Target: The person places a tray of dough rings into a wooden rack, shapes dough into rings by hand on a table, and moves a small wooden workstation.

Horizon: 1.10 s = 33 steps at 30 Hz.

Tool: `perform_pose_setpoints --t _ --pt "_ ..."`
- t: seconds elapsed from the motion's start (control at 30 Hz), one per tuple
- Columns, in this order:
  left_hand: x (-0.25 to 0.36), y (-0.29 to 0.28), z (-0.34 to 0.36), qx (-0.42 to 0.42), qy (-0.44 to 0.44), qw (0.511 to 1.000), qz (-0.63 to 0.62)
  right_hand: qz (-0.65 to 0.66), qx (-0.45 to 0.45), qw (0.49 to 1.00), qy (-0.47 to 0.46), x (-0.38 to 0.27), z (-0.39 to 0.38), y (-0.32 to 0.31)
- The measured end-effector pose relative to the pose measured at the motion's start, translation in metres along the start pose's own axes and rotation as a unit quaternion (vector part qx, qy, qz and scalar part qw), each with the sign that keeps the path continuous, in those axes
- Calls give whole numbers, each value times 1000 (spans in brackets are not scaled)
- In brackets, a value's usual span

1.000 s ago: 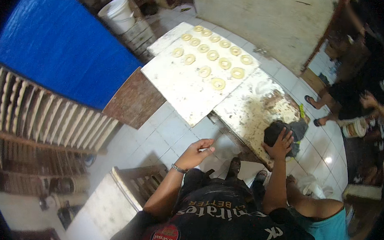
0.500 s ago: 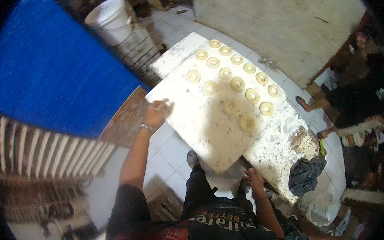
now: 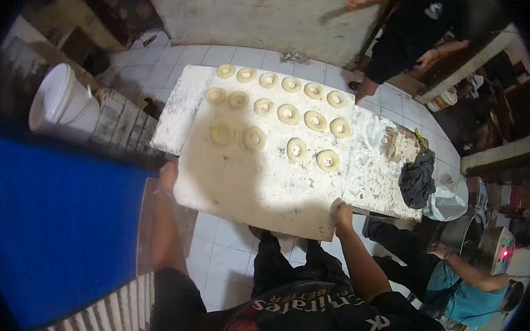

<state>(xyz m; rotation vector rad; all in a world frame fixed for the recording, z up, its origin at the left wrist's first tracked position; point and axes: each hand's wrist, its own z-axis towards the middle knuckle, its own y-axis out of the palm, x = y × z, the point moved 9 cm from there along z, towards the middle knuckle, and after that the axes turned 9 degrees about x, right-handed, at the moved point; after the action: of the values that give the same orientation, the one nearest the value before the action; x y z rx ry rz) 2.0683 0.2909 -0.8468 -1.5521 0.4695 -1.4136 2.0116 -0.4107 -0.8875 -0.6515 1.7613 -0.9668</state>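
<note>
A broad board [image 3: 292, 209], white with flour, lies in front of me with its near edge reaching past the table. Several pale dough rings [image 3: 288, 107] rest on it in rows, mostly on the far half. My left hand [image 3: 168, 176] grips the board's left edge; its fingers are partly hidden. At the near right corner my right hand [image 3: 342, 217] is closed on the board's edge, fingers out of sight underneath. A shadow falls across the left and near parts of the board.
The floury table [image 3: 376, 187] extends beyond the board, with a dark crumpled cloth [image 3: 417, 180] at its right end. A white lidded bucket [image 3: 65, 102] stands left, above a blue panel [image 3: 62, 214]. One person [image 3: 412, 41] stands far right; another [image 3: 466, 293] sits near right.
My right hand has come up from beside my leg to the board's near right corner. The board now appears squarer to me as my view has turned. My left hand stays at its left edge.
</note>
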Motion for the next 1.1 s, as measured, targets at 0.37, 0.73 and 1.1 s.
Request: perform_pose_setpoints --t 0.37,0.73,1.1 --pt "142 -87 -242 -37 -315 836 -448 454 18 888 75 47 29 -151" --pt "396 -176 -404 202 -215 693 -657 461 -265 844 74 -14 92 -290" --pt "526 -110 -504 498 -136 701 -492 509 -622 575 -150 -85 215 -147"
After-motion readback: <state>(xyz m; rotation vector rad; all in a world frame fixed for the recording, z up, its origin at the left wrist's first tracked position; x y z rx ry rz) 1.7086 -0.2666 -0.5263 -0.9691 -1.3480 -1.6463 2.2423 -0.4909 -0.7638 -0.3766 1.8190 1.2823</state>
